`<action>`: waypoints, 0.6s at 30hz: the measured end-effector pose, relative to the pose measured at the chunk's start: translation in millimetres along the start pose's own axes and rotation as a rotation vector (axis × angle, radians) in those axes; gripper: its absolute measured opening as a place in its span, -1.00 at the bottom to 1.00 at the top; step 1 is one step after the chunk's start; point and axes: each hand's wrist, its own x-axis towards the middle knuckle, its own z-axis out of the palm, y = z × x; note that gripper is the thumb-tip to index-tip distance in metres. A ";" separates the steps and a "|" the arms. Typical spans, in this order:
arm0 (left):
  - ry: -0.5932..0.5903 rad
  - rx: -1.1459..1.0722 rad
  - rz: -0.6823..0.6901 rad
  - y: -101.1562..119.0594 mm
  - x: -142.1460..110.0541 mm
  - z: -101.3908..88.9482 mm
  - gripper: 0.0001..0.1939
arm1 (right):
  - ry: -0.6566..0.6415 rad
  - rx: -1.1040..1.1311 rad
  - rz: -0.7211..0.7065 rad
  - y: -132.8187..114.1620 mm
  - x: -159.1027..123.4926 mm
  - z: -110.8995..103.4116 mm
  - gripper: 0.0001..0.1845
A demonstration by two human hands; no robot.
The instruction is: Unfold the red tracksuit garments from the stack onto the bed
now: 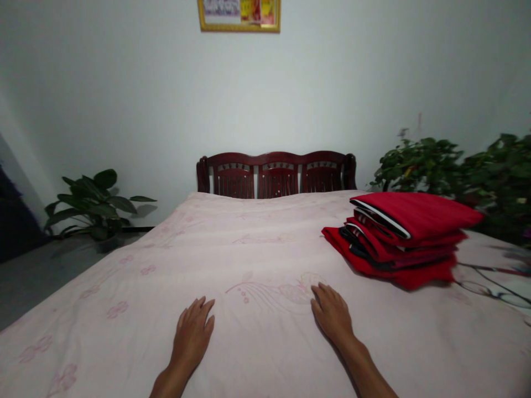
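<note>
- Our left hand [191, 331] lies flat, palm down, on the pink sheet [257, 249], fingers spread, gripping nothing.
- Our right hand [332, 314] rests flat likewise, near centre, holding nothing.
- A stack of folded red cloths [402, 235] sits on the sheet, far right of our right hand, apart from it.
- A dark headboard [276, 174] stands far; plants [97, 202] flank the bed.

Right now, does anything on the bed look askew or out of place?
Only slightly: the stack of folded red garments is uneven, its top piece jutting right past those beneath. Both hands, left and right, lie flat on the pink bedspread.
</note>
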 end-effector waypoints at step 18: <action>-0.019 0.027 0.001 0.8 1.0 -1.2 -0.54 | -0.036 -0.004 0.026 -3.5 0.0 -5.4 -0.52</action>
